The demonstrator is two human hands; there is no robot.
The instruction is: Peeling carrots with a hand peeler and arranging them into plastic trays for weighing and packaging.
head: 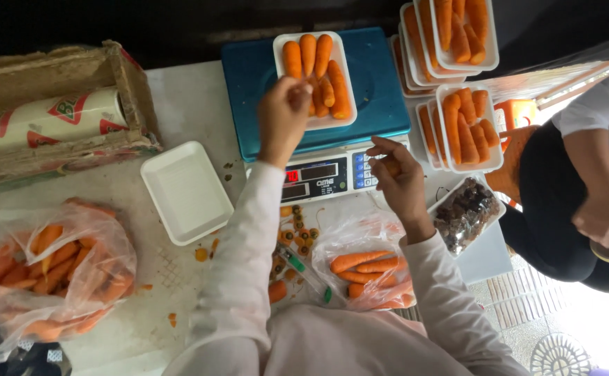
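A white foam tray (pixel 348 120) of several carrots (pixel 316 66) rests on the blue platform of a digital scale (pixel 374 104). My left hand (pixel 283 115) reaches over the tray's left side, fingertips pinched on a carrot there. My right hand (pixel 400 179) hovers by the scale's keypad (pixel 364 172), fingers curled around a small orange carrot piece. Both arms wear pale pink sleeves.
An empty foam tray (pixel 186 191) lies left of the scale. Filled carrot trays (pixel 468 125) are stacked at the back right, beside a tray of dark pieces (pixel 466 214). Bags of carrots (pixel 61 268) (pixel 368 271), carrot tops (pixel 297 233), and a boxed film roll (pixel 47 118) surround me. Another person (pixel 583 188) crouches at right.
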